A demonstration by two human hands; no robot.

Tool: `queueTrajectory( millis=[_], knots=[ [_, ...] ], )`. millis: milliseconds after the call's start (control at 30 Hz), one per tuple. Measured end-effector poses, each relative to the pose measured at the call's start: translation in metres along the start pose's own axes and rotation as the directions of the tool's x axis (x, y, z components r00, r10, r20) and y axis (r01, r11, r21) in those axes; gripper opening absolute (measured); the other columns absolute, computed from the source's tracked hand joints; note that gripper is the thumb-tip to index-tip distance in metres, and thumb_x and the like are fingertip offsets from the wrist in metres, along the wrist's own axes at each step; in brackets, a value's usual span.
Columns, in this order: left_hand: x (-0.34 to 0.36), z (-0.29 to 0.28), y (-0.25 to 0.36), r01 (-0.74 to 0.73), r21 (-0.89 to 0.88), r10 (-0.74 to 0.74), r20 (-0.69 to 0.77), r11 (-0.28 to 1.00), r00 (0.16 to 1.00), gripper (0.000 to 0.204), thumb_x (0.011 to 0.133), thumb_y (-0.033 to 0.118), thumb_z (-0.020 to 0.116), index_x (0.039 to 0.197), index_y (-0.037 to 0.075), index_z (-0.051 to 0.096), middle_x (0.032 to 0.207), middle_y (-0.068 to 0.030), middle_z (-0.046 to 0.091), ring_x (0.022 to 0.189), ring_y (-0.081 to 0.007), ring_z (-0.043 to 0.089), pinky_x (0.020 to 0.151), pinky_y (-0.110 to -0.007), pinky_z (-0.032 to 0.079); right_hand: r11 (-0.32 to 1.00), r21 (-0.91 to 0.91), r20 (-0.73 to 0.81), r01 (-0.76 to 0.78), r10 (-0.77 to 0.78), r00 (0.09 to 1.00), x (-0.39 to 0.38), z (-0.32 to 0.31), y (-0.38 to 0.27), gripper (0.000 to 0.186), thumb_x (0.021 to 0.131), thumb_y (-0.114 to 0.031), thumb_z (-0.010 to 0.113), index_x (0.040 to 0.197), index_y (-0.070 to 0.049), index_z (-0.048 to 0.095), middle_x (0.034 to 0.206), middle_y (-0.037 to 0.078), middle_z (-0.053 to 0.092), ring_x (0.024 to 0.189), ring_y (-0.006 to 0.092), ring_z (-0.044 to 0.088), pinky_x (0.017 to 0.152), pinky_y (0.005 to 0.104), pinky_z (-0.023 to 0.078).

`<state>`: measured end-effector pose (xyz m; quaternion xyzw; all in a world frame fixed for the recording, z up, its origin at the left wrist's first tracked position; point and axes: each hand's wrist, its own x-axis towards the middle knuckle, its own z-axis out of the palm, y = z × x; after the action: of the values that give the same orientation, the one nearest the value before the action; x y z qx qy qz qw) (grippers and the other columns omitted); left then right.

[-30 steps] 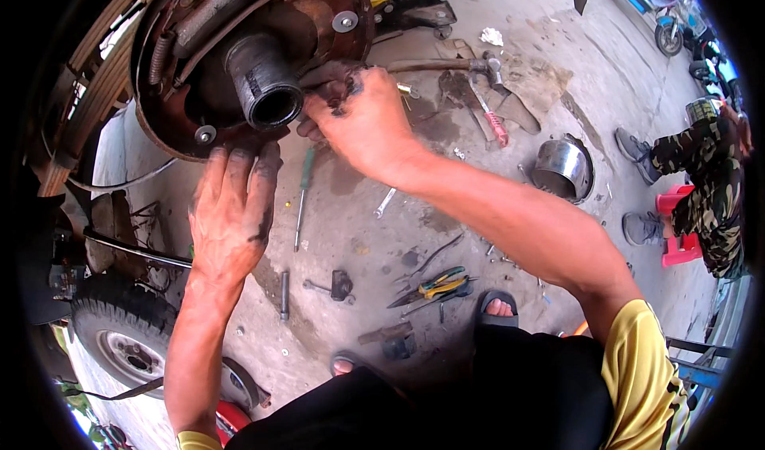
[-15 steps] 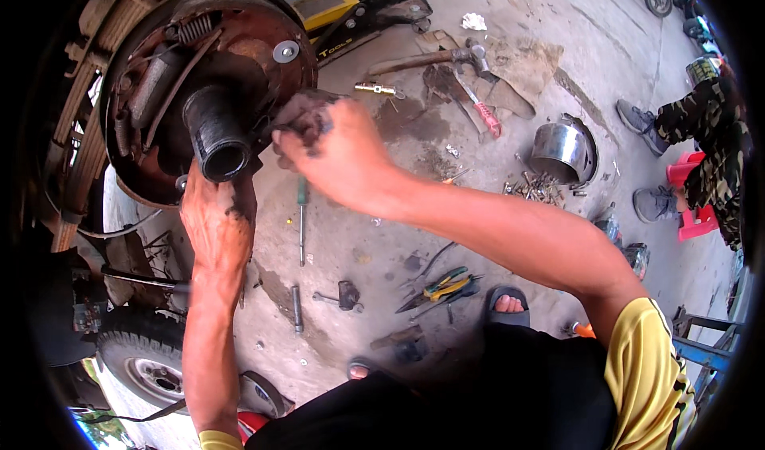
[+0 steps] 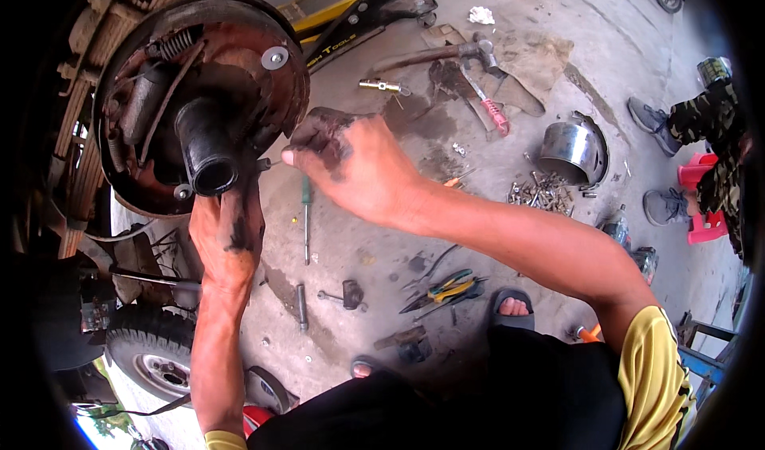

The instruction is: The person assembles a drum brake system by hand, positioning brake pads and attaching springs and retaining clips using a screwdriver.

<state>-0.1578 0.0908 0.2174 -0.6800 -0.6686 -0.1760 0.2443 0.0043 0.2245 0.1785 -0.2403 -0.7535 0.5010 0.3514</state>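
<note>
A rusty drum-brake assembly (image 3: 275, 103), with springs and a round backing plate, stands at upper left. Out of its middle sticks a dark hollow axle tube (image 3: 209, 147). My left hand (image 3: 227, 235), smeared with grease, reaches up beneath the tube's open end; its fingertips are hidden behind it. Just right of the tube, my right hand (image 3: 351, 163) is closed, its knuckles black with grease. From its thumb side a thin metal rod (image 3: 276, 162) with a small dark end points toward the brake; most of the rod is covered by the hand.
A yellow-black floor jack (image 3: 335, 12), hammer (image 3: 446, 54) and green-handled screwdriver (image 3: 307, 211) lie on the concrete. Pliers (image 3: 450, 287) are near my feet. A shiny metal drum (image 3: 567, 146) sits beside a heap of bolts (image 3: 546, 195). Another person's legs (image 3: 701, 131) are at right.
My right hand has drawn back slightly right and down from the brake, bringing the thin rod into sight. My left hand stays under the tube. The view has shifted a little.
</note>
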Motion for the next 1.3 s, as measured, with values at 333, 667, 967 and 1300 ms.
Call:
queueTrajectory(
  millis=[333,667,967,1300],
  knots=[
    [-0.011,-0.006,0.0,0.038,-0.078,-0.041,-0.039,0.996,0.998,0.026,0.079,-0.006,0.072,0.103,0.001,0.064,0.098,-0.0159,0.065,0.081,-0.0302,0.065,0.07,-0.036,0.053,0.442,0.825,0.354,-0.352,0.081,0.932,-0.006,0.03,0.006,0.033,0.092,-0.014,0.072,0.12,0.003,0.065,0.11,0.008,0.07,0.098,0.0141,0.066,0.091,0.03,0.052],
    [-0.018,-0.014,0.013,0.012,-0.249,-0.015,-0.011,0.968,1.0,0.032,0.081,-0.002,0.075,0.109,0.005,0.062,0.101,-0.0153,0.065,0.078,-0.031,0.067,0.066,-0.038,0.054,0.389,0.881,0.248,-0.27,0.105,0.963,-0.02,0.045,-0.002,0.027,0.088,-0.008,0.075,0.114,0.001,0.069,0.096,0.005,0.072,0.078,0.0088,0.059,0.07,0.0245,0.049],
    [-0.034,-0.023,0.035,0.397,-0.728,-0.499,0.087,0.559,0.862,0.048,0.082,-0.004,0.074,0.123,0.001,0.048,0.111,-0.0111,0.056,0.078,-0.0129,0.061,0.067,-0.025,0.054,0.43,0.801,0.341,-0.416,0.244,0.908,-0.021,0.035,-0.018,0.024,0.092,-0.012,0.071,0.113,0.0,0.069,0.1,0.005,0.071,0.089,0.0121,0.064,0.078,0.0274,0.052],
    [-0.03,-0.031,0.032,0.701,-0.711,-0.673,0.492,0.056,0.552,0.023,0.093,0.012,0.07,0.107,-0.005,0.062,0.087,-0.0094,0.068,0.075,-0.0133,0.063,0.069,-0.027,0.053,0.376,0.84,0.31,-0.391,0.258,0.915,-0.026,0.039,-0.02,0.024,0.092,-0.006,0.07,0.114,0.002,0.067,0.102,0.008,0.071,0.09,0.0138,0.065,0.081,0.0291,0.054]
  ],
)
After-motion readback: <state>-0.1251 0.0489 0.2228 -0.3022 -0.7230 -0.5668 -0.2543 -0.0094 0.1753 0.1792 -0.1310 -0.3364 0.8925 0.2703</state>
